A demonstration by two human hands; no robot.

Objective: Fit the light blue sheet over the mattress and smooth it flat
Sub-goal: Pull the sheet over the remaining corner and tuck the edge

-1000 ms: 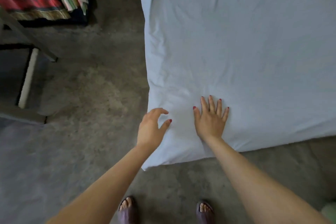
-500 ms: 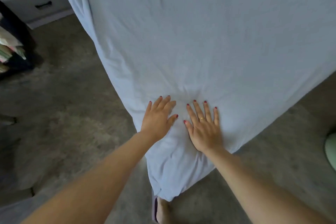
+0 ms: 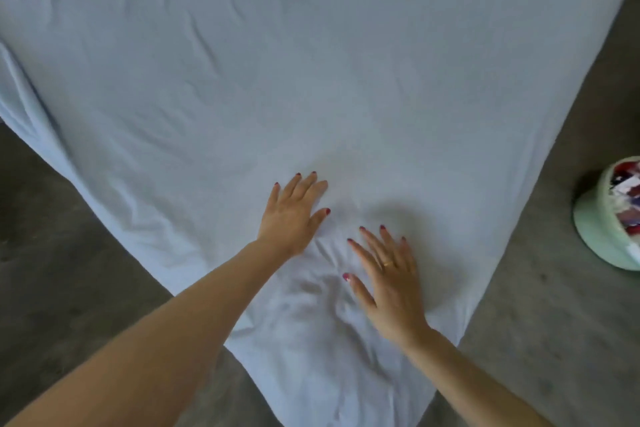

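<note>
Light blue sheet (image 3: 311,62) covers the mattress corner nearest the person and stretches away beyond the fingertips, with soft creases gathered between the two hands and just below the thumbs. Left hand (image 3: 294,215) lies palm down on the sheet with its fingers (image 3: 306,184) flat and close together, thumb angled out toward the right hand (image 3: 391,284), which lies flat just beside it and nearer the corner, fingers spread, a gold ring (image 3: 388,263) on one. Well off to the right of the right hand's fingers, a pale green container (image 3: 595,239) sits on the grey floor (image 3: 69,236)
</note>
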